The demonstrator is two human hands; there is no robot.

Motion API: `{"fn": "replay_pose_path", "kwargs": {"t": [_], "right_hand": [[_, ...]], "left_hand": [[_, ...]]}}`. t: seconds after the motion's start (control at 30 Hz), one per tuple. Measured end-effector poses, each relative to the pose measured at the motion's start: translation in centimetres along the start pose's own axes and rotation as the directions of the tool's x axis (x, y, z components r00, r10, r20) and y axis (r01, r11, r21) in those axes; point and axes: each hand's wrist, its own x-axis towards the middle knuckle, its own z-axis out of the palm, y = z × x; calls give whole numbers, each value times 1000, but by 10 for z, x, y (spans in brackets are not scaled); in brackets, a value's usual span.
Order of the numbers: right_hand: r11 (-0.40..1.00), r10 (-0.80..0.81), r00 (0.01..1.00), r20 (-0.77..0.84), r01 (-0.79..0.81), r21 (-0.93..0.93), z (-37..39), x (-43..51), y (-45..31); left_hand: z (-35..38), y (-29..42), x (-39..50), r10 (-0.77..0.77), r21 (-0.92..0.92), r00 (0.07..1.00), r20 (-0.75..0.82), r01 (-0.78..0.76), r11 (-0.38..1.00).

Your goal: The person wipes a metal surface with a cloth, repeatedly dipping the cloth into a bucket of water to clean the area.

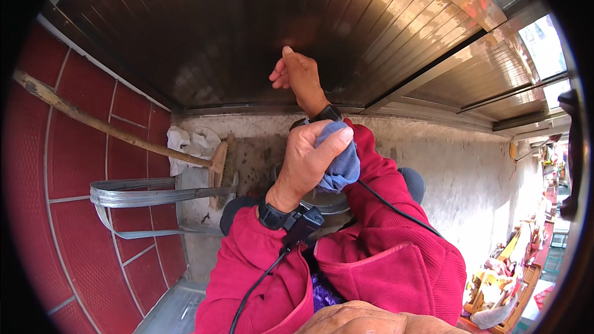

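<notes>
My left hand [301, 160] is closed around a crumpled blue cloth [341, 171]. It holds the cloth beside my right forearm, just below the wrist strap; whether the cloth touches the sleeve is hard to tell. Beyond it, my right hand [300, 76] reaches toward a ribbed metal door panel [260, 23]. Its fingers are loosely curled with nothing in them, and the thumb stands apart. Under my forearms a round metal basin [327, 205] shows in part, mostly hidden by the hands and sleeves.
On the left, a long-handled brush [218, 174] leans by a red tiled wall [79, 148], near white crumpled plastic [195, 144] and a looped grey strap [120, 196]. Black cables [260, 283] run from both wrists. At far right stands a brown tray [529, 294] with assorted items.
</notes>
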Motion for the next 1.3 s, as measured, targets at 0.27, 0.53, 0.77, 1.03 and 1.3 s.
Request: {"fn": "replay_pose_path", "kwargs": {"t": [0.27,0.53,0.77,1.03,1.3], "right_hand": [[995,-77,997,-27,75,-70,4,-1,-10],[995,-99,995,2,99,15,11,4,-48],[998,8,1000,0,-8,-65,9,-2,-42],[996,-5,999,45,9,-87,8,-3,-48],[987,-62,998,28,65,-148,10,4,-56]], "left_hand": [[0,3,-1,8,-16,1000,-25,-9,1000],[-2,7,-1,26,-27,1000,1,-26,999],[-1,7,-3,26,-29,1000,-2,-26,999],[-7,10,-2,38,-51,999,-9,-38,998],[-7,9,0,95,-37,995,-36,-96,995]]}}
